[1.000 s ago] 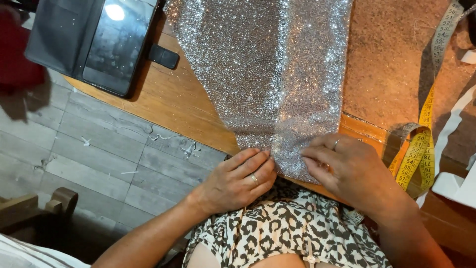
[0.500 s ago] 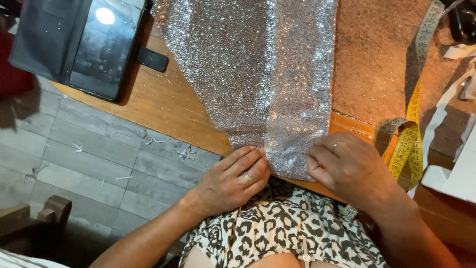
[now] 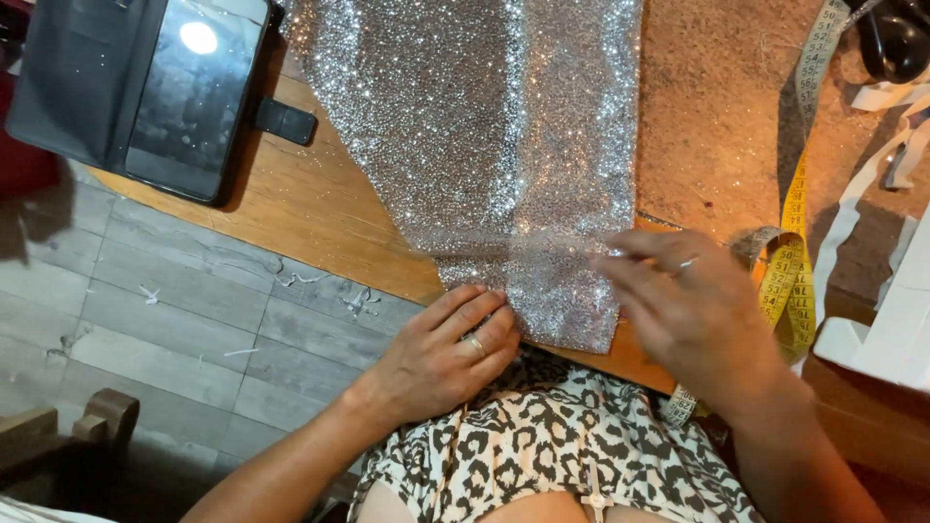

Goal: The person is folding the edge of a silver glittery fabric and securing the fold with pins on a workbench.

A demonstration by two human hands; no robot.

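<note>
A silver glitter fabric (image 3: pixel 484 145) lies on the wooden table (image 3: pixel 310 213), its lower end hanging over the near edge. My left hand (image 3: pixel 446 353) rests flat on that lower end, fingers together, pressing it against the table edge. My right hand (image 3: pixel 688 300) hovers blurred over the fabric's right side, fingers spread and holding nothing. A thin fold line crosses the fabric just above both hands.
A phone in a black flip case (image 3: pixel 145 87) lies at the table's left corner. A yellow measuring tape (image 3: pixel 794 252) runs down the right side, next to white strips (image 3: pixel 891 136) and a white box (image 3: pixel 891 329). Grey plank floor (image 3: pixel 145 310) lies below left.
My right hand has lifted off the fabric's lower edge and moved up and to the right, now in motion. My left hand stays pressed on the fabric.
</note>
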